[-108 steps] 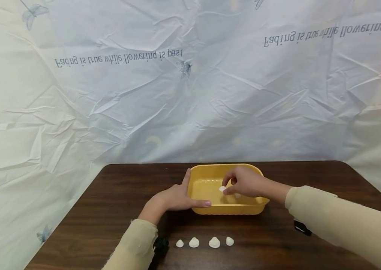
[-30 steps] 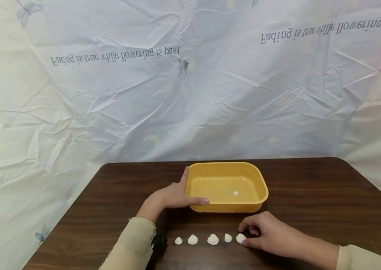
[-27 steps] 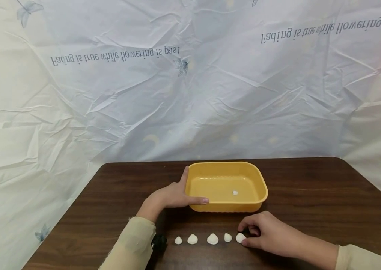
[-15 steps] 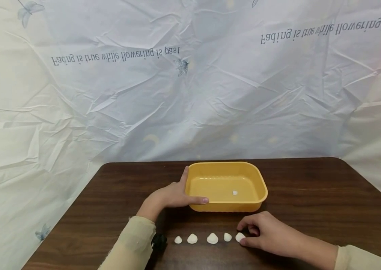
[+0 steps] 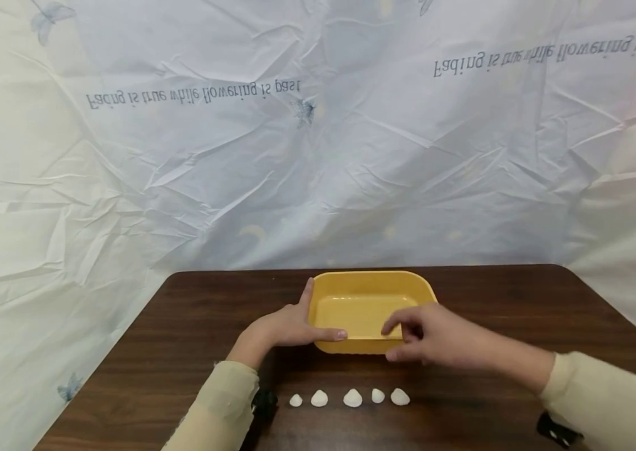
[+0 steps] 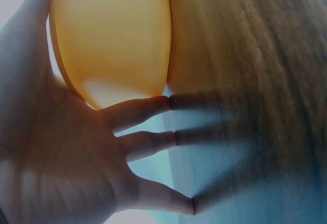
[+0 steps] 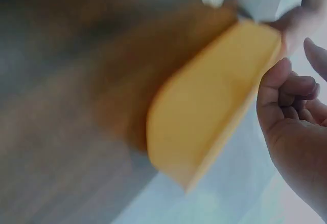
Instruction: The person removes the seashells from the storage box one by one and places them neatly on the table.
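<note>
A yellow plastic basin (image 5: 351,346) stands on the table. My left hand (image 5: 286,326) rests against its left end, thumb along the near rim and index finger reaching up the left side. In the left wrist view, the other fingers (image 6: 148,141) are straight and spread, with their tips on the tabletop. Over the basin's near right rim is my right hand (image 5: 436,335), thumb and index finger apart, nothing between them. It hides the basin's right part. Several small white seashells lie in a row in front, the rightmost shell (image 5: 400,397) standing free.
The dark wood-grain table (image 5: 193,351) ends at a white printed sheet (image 5: 351,188) hanging behind it. Black straps, one a wrist strap (image 5: 264,404) by the left sleeve, show at both wrists.
My right hand brought a shell from over the basin to the right end of the row and let it go. Now it is back at the basin. My left hand stays put.
</note>
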### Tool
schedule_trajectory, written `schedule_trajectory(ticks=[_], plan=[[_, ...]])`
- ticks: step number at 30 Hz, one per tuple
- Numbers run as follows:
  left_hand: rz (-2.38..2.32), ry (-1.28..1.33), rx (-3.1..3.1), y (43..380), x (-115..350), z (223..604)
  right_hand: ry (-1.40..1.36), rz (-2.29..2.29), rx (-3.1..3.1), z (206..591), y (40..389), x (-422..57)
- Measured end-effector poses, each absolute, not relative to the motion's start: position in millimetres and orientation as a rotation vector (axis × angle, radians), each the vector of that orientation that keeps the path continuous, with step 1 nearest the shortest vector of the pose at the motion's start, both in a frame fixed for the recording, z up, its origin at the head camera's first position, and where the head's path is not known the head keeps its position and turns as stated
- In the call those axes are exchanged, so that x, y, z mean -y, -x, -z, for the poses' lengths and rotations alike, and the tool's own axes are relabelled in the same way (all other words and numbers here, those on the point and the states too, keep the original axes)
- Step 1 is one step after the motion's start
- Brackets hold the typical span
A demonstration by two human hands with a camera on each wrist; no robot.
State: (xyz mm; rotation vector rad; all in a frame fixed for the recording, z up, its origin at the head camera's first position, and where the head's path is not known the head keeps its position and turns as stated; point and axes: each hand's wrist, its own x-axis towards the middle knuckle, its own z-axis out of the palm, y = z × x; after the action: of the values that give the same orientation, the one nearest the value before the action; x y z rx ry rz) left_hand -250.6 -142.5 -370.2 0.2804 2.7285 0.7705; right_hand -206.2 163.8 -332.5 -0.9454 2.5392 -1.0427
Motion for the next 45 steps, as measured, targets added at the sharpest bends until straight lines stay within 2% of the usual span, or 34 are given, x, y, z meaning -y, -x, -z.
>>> schedule_trajectory(ticks=[5,13,22,30,38,45], plan=[[-0.778,-0.266,-2.723,250.3,143.8,370.4,0.835,0.939,-2.616,320.8,240.3,-159.8],[-0.794,-0.288,-2.710,246.3,142.1,367.2,0.724,0.765,-2.718,345.0,273.6,-151.6],[-0.805,-0.286,-2.704,249.5,143.3,369.9,0.587,0.521,-2.818,354.7,285.2,-134.9],[-0.789,-0.290,-2.709,250.0,143.7,369.9,0.585,0.569,-2.843,359.8,294.0,-118.7],[-0.795,-0.310,-2.721,249.5,144.0,368.4,0.478,0.473,-2.843,347.0,299.1,-120.4],[-0.807,-0.289,-2.721,250.0,144.3,370.9,0.484,0.464,-2.854,359.8,303.4,-115.5]])
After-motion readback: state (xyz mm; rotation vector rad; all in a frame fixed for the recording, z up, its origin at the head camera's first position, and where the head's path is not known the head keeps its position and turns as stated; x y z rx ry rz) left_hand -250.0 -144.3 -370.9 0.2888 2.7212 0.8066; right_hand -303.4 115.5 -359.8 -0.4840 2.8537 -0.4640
